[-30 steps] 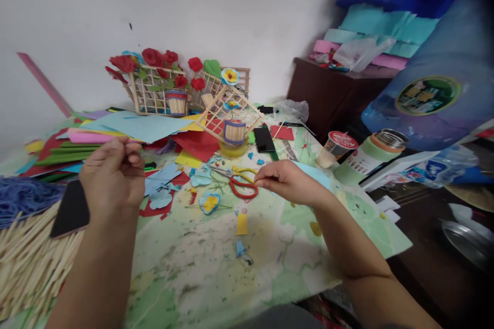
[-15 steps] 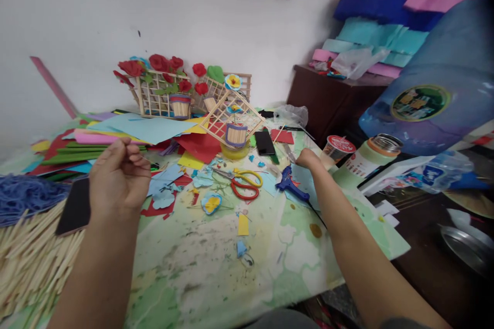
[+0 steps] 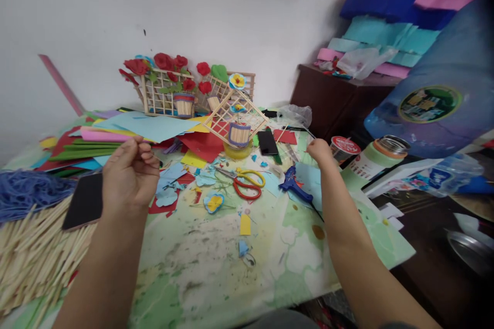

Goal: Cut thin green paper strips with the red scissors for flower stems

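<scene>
My left hand (image 3: 133, 172) is raised over the left side of the table, thumb and fingers pinched together. Whatever may be between them is too small to make out. Over at the right, my right hand (image 3: 319, 151) is closed beside a lidded plastic cup (image 3: 345, 150); its fingertips are hidden. Close to it lie a blue glue gun (image 3: 295, 185) and a light blue paper sheet (image 3: 312, 179). Between my hands are scissors (image 3: 247, 187) with red and yellow handles, a blue and yellow paper flower (image 3: 214, 202) and paper scraps.
A stick lattice (image 3: 236, 118) with a small pot stands mid-table. Behind it are lattices with red paper flowers (image 3: 164, 61). Colored paper (image 3: 150, 127), a phone (image 3: 84, 203) and wooden sticks (image 3: 34, 262) lie left. A bottle (image 3: 372, 164) stands right, below a large water jug (image 3: 432, 97).
The whole view has shifted slightly. My right hand has lifted a little away from the items near the glue gun. My left hand keeps its pinch.
</scene>
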Available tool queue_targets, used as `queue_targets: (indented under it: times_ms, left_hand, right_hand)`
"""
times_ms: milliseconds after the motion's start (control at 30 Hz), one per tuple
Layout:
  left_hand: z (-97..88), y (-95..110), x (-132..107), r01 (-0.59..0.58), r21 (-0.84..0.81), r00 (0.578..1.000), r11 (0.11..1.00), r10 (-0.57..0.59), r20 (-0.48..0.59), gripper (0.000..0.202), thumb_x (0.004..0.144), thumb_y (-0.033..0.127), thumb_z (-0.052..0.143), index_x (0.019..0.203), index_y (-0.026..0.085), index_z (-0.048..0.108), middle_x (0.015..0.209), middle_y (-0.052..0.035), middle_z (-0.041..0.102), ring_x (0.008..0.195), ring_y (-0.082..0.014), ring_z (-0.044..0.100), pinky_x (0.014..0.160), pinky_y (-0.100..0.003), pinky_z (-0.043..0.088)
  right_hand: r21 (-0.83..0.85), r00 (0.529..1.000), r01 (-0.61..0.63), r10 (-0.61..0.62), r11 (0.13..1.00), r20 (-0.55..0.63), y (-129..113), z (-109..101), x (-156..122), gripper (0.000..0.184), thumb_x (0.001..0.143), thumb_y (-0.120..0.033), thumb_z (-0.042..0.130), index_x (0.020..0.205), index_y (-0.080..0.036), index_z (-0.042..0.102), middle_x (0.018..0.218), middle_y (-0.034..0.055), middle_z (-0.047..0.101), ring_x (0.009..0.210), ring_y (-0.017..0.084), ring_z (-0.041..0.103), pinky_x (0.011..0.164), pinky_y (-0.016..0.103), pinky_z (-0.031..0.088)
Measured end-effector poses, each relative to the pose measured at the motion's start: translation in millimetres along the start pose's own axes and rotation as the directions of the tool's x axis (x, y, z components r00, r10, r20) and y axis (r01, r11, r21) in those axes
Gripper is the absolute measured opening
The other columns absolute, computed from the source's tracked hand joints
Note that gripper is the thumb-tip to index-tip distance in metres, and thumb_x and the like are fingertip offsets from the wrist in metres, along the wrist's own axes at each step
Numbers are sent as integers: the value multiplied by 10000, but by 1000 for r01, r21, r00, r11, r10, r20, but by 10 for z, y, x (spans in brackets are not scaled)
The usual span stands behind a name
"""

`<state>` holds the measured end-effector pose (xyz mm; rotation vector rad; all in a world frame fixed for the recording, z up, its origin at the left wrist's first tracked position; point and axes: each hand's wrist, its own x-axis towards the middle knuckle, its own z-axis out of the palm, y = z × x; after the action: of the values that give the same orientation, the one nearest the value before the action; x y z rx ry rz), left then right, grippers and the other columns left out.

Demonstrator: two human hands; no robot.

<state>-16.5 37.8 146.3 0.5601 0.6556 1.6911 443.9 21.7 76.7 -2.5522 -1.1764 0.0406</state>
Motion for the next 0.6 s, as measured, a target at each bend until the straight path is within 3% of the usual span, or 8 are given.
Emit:
queue_targets:
  times_ms: [100,200,300,367,400,467,533,600]
  left_hand:
    - [4,-63,0,-20,26,1000,999,20,8,177,882,86,480,772,142,607,584,25,612,519,-20,495,469,-95,428]
    - [50,-162,-71,-133,12,989,991,132,65,162,905,143,476,794,138,593,674,8,665,583,-22,556,540,-100,466]
    - [157,-300,-269,-406,2,890,914,394,230,111,834,255,609,822,145,604,818,-7,705,690,-53,635,661,-152,515]
    - [254,-421,-438,-590,46,745,806,523,414,111,835,276,600,840,170,632,877,-16,715,753,-101,667,727,-235,543]
    - [308,-495,-515,-681,87,634,727,526,566,92,845,244,581,860,182,648,919,-26,717,800,-126,676,740,-263,548]
    - [431,-683,-625,-837,118,360,535,375,854,158,847,157,547,948,204,660,1019,-48,710,922,-153,669,805,-290,539]
    - [579,-932,-658,-914,11,111,405,225,968,213,842,130,526,983,217,659,1093,-57,691,1000,-156,648,870,-296,517]
    - [752,-1235,-625,-937,-10,21,350,85,996,248,849,126,489,1021,200,652,1144,-84,667,1055,-179,626,911,-322,496]
  right_hand:
    - [178,960,73,-21,981,-279,-79,-90,-77,192,848,-193,442,906,-107,604,921,151,629,898,244,570,757,343,417]
    - [335,861,198,0,921,-509,-199,-164,-124,216,868,-206,348,940,-128,535,919,115,608,870,205,549,762,325,401]
    - [433,778,309,36,847,-627,-325,-235,-134,196,884,-217,303,933,-148,480,882,76,584,813,165,555,738,294,408]
    - [490,743,385,52,782,-667,-394,-291,-149,154,879,-225,326,882,-165,468,802,43,568,742,151,555,703,286,413]
    - [513,726,426,57,746,-686,-420,-326,-169,132,874,-229,350,853,-172,467,763,28,558,707,149,549,688,287,413]
    - [524,681,504,57,686,-730,-453,-417,-246,101,862,-234,402,814,-181,473,711,8,540,657,147,530,668,295,407]
    - [477,619,553,46,683,-784,-464,-539,-374,90,857,-235,436,805,-185,490,703,1,533,644,147,513,668,304,399]
    - [407,543,584,35,702,-839,-469,-687,-540,84,850,-227,465,792,-186,510,708,1,528,651,148,504,673,308,394]
